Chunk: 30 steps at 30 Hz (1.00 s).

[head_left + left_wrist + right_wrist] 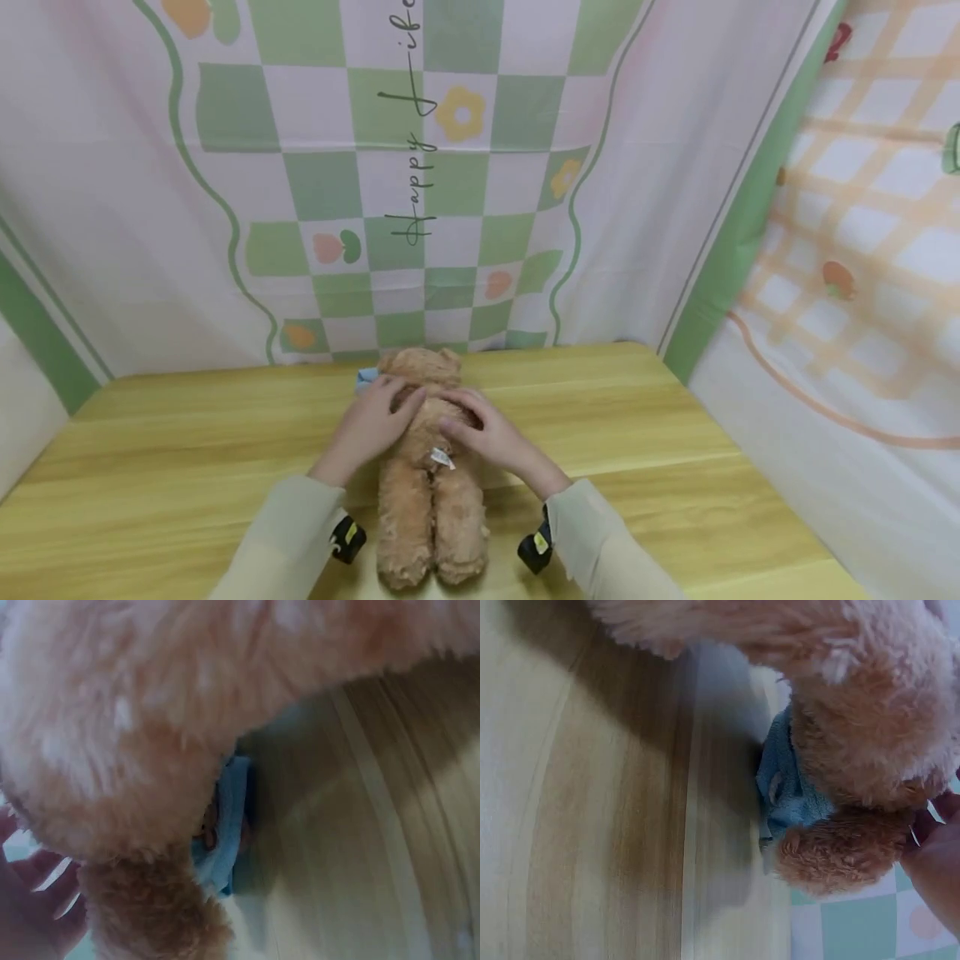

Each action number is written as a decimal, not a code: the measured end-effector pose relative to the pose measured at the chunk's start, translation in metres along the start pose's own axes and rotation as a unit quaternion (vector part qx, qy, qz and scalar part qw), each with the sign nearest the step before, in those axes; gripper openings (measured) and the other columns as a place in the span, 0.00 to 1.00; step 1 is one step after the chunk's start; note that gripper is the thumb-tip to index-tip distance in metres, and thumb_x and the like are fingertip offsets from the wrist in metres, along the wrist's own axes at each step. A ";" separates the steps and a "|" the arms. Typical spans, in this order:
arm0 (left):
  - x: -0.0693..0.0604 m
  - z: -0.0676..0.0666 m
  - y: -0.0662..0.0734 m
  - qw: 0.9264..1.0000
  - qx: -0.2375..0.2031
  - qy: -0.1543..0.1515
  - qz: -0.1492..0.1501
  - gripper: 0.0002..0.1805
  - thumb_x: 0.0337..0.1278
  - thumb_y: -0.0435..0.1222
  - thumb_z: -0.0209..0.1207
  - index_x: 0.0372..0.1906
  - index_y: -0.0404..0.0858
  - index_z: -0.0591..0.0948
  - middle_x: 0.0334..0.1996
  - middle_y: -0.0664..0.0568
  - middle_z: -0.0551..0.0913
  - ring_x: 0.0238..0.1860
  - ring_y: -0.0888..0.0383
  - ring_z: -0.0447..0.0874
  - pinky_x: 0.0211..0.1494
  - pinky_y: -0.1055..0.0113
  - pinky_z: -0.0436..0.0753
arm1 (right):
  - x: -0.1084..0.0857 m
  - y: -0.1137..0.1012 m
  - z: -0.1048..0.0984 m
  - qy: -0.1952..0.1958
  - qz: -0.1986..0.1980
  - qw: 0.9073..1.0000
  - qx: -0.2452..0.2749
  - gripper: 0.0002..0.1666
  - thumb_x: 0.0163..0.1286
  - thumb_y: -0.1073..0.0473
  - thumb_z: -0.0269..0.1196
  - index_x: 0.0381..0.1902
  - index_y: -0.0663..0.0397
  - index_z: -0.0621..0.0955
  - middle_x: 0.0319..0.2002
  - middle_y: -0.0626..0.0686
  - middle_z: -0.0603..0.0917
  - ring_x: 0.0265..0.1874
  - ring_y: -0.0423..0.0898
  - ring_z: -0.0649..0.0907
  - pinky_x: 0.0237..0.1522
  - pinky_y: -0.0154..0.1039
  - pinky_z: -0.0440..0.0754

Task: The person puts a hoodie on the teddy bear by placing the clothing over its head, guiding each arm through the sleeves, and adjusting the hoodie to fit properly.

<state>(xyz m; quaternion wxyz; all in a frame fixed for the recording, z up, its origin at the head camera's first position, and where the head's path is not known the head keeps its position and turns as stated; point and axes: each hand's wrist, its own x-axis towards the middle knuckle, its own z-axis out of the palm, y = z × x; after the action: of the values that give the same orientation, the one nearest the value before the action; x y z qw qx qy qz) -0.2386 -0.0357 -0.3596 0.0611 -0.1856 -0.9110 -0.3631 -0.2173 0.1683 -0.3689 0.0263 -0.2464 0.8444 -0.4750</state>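
Before a checked curtain (453, 183), a wood-grain table (645, 467) serves as the work surface. Lengthwise over its middle is the tan plush bear (418, 435), head toward the curtain, legs toward the person; whether it bears fully on the tabletop cannot be confirmed. The left hand (375, 423) and right hand (497, 435) flank its upper body, fingers bent round it near the arms, thumbs set apart on the inner sides. Several fingertips are hidden, so firmness of hold cannot be told. A blue cloth item (781, 776) sits low at the bear's upper end, partly covered by it. A small white tag (442, 457) shows above the legs. Assessment: the step in hand appears to be positioning the bear over the blue item; the next move calls for even support from both hands without bunching the fabric.
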 end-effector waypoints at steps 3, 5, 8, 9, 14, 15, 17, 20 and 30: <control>-0.001 0.003 0.002 1.000 0.002 -0.007 0.011 0.20 0.70 0.49 0.48 0.57 0.44 0.79 0.52 0.45 0.79 0.52 0.47 0.78 0.54 0.49 0.78 | 0.003 0.002 -0.004 0.004 0.007 1.000 0.029 0.33 0.74 0.43 0.49 0.66 0.60 0.69 0.63 0.63 0.72 0.59 0.59 0.75 0.59 0.49 0.76; -0.004 0.005 0.002 1.000 -0.006 -0.015 0.010 0.19 0.70 0.47 0.48 0.57 0.44 0.79 0.52 0.45 0.78 0.51 0.47 0.78 0.54 0.49 0.78 | 0.005 0.003 -0.007 0.020 0.017 0.999 0.028 0.29 0.76 0.47 0.48 0.64 0.63 0.71 0.62 0.65 0.74 0.58 0.60 0.77 0.59 0.50 0.77; -0.009 0.009 0.002 1.000 -0.018 -0.025 0.008 0.16 0.69 0.43 0.51 0.54 0.42 0.80 0.51 0.46 0.78 0.50 0.49 0.78 0.53 0.50 0.79 | 0.012 0.004 -0.009 0.058 0.035 0.998 0.013 0.24 0.76 0.54 0.50 0.60 0.65 0.74 0.58 0.65 0.77 0.58 0.60 0.77 0.61 0.53 0.75; -0.011 0.012 0.001 0.999 -0.019 -0.029 0.010 0.16 0.69 0.42 0.51 0.53 0.42 0.80 0.50 0.46 0.78 0.50 0.49 0.78 0.53 0.51 0.79 | 0.014 0.004 -0.009 0.070 0.040 0.997 0.005 0.22 0.75 0.56 0.50 0.59 0.65 0.75 0.57 0.65 0.78 0.57 0.60 0.78 0.61 0.53 0.75; -0.019 0.024 -0.004 0.999 -0.002 -0.027 0.035 0.08 0.65 0.36 0.55 0.44 0.41 0.83 0.49 0.47 0.78 0.48 0.50 0.79 0.51 0.53 0.80 | 0.028 0.003 -0.006 0.117 0.069 0.990 -0.032 0.18 0.74 0.61 0.52 0.57 0.60 0.77 0.55 0.61 0.80 0.55 0.57 0.79 0.58 0.52 0.78; -0.021 0.026 -0.005 0.999 0.003 -0.024 0.039 0.07 0.65 0.35 0.56 0.42 0.41 0.83 0.49 0.47 0.79 0.48 0.50 0.80 0.50 0.53 0.80 | 0.031 0.004 -0.005 0.121 0.073 0.989 -0.036 0.18 0.74 0.62 0.52 0.58 0.59 0.77 0.56 0.60 0.80 0.54 0.57 0.79 0.56 0.51 0.79; -0.023 0.028 -0.007 0.999 0.012 -0.017 0.045 0.05 0.63 0.34 0.57 0.39 0.43 0.83 0.48 0.48 0.79 0.47 0.50 0.81 0.49 0.53 0.80 | 0.037 0.004 -0.004 0.127 0.078 0.988 -0.049 0.20 0.74 0.63 0.51 0.61 0.58 0.75 0.58 0.60 0.79 0.55 0.57 0.79 0.54 0.51 0.79; -0.027 0.028 -0.007 0.998 0.032 -0.008 0.055 0.04 0.62 0.33 0.58 0.37 0.43 0.83 0.47 0.49 0.81 0.45 0.50 0.82 0.47 0.54 0.81 | 0.047 0.006 0.000 0.125 0.069 0.986 -0.087 0.20 0.73 0.64 0.52 0.61 0.60 0.75 0.60 0.61 0.77 0.57 0.58 0.78 0.55 0.52 0.79; -0.026 0.031 -0.011 0.968 0.150 0.156 0.123 0.15 0.44 0.40 0.71 0.36 0.39 0.79 0.44 0.43 0.78 0.45 0.45 0.77 0.48 0.52 0.76 | 0.055 0.012 0.011 0.151 0.037 0.978 -0.139 0.07 0.66 0.61 0.61 0.35 0.58 0.84 0.56 0.63 0.75 0.58 0.62 0.73 0.58 0.55 0.74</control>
<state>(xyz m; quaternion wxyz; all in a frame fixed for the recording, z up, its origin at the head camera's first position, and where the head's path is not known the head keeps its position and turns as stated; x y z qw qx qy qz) -0.2180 -0.0296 -0.3957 0.2741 -0.2255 -0.9046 -0.2362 -0.2671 0.1404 -0.3737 -0.1185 -0.1411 0.9051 -0.3832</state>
